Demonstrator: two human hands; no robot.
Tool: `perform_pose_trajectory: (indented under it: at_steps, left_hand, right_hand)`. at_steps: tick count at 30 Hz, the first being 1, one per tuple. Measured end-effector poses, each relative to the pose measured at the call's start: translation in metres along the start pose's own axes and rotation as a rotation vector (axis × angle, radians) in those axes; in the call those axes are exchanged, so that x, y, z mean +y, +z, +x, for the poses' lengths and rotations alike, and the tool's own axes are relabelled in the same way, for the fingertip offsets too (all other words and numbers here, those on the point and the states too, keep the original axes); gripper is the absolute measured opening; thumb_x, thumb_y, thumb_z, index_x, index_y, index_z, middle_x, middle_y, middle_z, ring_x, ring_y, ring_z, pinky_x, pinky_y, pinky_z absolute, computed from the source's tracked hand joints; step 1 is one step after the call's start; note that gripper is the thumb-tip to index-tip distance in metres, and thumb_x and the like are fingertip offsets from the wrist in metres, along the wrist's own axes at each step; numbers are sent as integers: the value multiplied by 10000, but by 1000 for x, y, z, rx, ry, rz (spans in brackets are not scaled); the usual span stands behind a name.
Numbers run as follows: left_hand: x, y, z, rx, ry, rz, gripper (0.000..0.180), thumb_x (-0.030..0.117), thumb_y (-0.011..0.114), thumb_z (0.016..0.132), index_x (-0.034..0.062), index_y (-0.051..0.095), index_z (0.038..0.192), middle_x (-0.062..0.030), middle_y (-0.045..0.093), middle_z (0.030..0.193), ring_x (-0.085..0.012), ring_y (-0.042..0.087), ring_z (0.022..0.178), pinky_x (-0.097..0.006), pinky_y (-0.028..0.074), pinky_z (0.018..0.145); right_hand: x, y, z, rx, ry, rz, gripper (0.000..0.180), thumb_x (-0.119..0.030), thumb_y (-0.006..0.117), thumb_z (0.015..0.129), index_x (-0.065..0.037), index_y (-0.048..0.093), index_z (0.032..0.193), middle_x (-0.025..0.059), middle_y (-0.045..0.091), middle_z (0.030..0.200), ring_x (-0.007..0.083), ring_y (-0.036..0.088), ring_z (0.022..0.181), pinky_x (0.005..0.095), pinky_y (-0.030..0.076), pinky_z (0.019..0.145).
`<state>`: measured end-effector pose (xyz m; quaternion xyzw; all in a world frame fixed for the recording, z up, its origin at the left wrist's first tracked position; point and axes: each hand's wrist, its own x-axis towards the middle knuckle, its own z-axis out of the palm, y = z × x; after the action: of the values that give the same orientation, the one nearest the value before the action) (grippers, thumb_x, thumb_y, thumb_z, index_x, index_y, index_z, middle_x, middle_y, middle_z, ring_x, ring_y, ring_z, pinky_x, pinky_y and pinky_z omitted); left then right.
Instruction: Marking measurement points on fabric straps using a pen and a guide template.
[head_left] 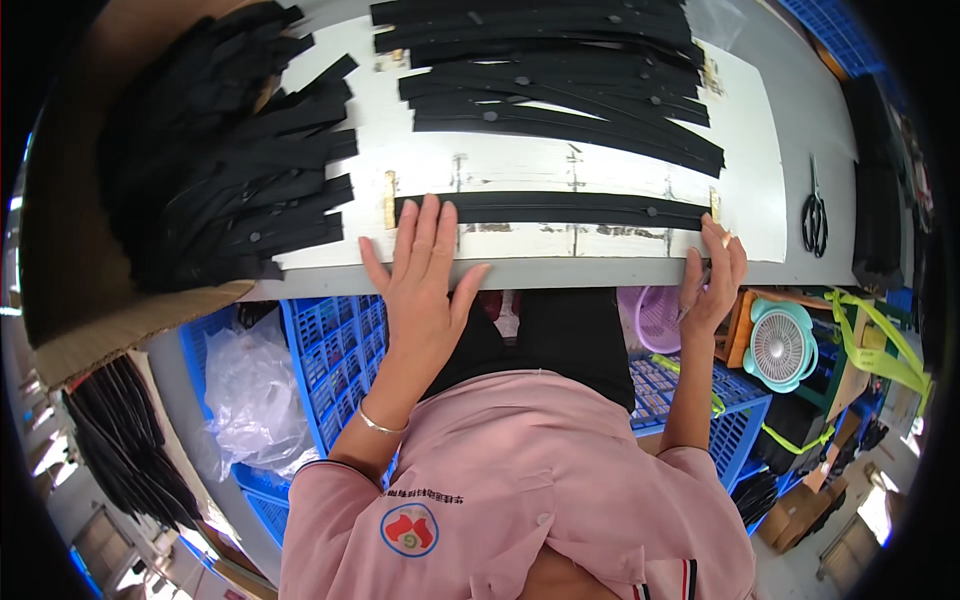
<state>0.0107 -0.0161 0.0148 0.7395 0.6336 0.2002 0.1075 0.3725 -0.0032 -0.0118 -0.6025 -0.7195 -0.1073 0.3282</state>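
Here, nearest to me, my pink work shirt (pixel 520 480) fills the bottom of the view, and both forearms rise from it toward the near edge of the bench (pixel 560 272). My left hand (pixel 425 275) lies open and flat, palm down, fingers spread over the near edge, with the fingertips pressing the left end of a long black strip (pixel 560 209); it looks placed that way to pin the strip. My right hand (pixel 712 285) is at the near edge by the strip's right end, fingers curled upward and loosely closed; whether it pinches the strip I cannot tell. The strip lies straight, parallel to the near edge, between two small tan markers on a white board (pixel 520 160), probably length guides. Beyond it, toward the far edge, sits a stack of similar black strips (pixel 550 70). A bigger heap of strips (pixel 220 150) spills from a cardboard box (pixel 70 280) at the left end. Scissors (pixel 814 208) lie near the right end.
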Motion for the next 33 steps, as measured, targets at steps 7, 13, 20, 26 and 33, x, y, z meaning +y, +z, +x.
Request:
perform_pose_trajectory:
  at_steps: [7,13,20,26,33]
  left_hand:
    - [-8,0,9,44,17,-55,652,360,746,939,87,553,1498,-136,473,1597,-320,376,1519,-645,33,1220]
    - [-10,4,10,120,42,-84,635,374,751,933,109,574,1481,-158,485,1575,-349,371,1514,-649,62,1217]
    - [-11,5,8,132,17,-63,666,397,752,921,116,559,1493,-133,481,1582,-336,372,1515,-646,86,1219]
    - [-9,9,9,186,12,-85,715,418,760,894,43,562,1469,-127,535,1534,-317,408,1493,-646,114,1220]
    - [-11,9,9,193,17,-66,727,427,763,884,23,568,1457,-125,547,1518,-313,428,1473,-642,127,1218]
  right_hand:
    - [-6,-3,6,-51,-18,-110,337,-68,710,936,-86,692,1272,73,741,1237,266,626,1191,480,383,1165]
    - [-69,-8,45,-66,20,57,309,-98,670,985,-84,690,1294,82,746,1084,244,649,1089,459,383,1158]
    - [-176,47,92,-343,365,1039,150,-123,684,997,-3,748,1060,77,733,912,91,614,693,240,462,610]
    - [-188,98,93,-393,269,929,182,-144,700,993,31,742,1022,86,741,857,87,593,615,259,454,570]
    - [-189,103,92,-400,169,831,199,-140,706,976,56,733,958,82,764,964,162,624,599,288,471,567]
